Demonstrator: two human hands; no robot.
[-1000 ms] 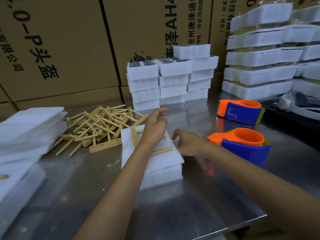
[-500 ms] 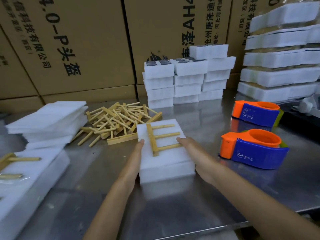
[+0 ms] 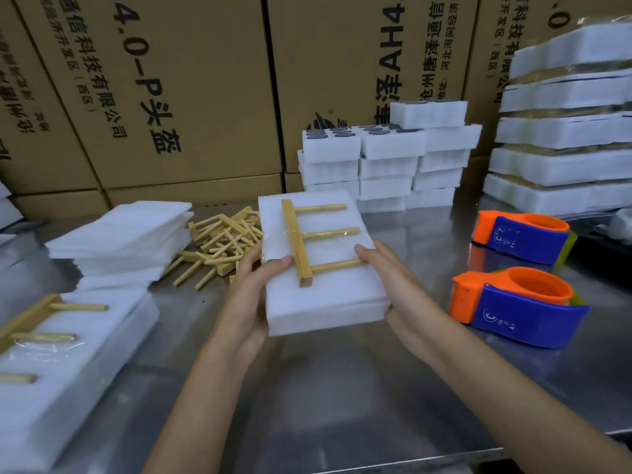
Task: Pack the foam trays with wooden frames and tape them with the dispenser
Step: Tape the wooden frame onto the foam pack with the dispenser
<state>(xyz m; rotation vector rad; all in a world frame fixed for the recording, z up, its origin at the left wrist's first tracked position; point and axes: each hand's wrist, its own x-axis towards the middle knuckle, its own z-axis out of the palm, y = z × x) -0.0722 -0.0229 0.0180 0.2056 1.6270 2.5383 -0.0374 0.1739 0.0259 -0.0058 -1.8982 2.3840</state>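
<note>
While our left hand [image 3: 251,299] and right hand [image 3: 393,285] grip the foam tray [image 3: 325,302], its wooden frame [image 3: 309,241] lies on top.

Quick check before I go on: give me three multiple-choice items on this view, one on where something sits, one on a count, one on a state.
1. The loose wooden sticks lie where?
A. left of the held foam tray
B. between the dispensers
C. at the table's near edge

2. How many tape dispensers?
A. one
B. two
C. three

3. The foam tray is:
A. flat on the table
B. held in both hands
C. stacked at the back

Key: 1 A, pile sits beside the left hand. 2 B, near and far. 3 B, the right hand grips too.
</note>
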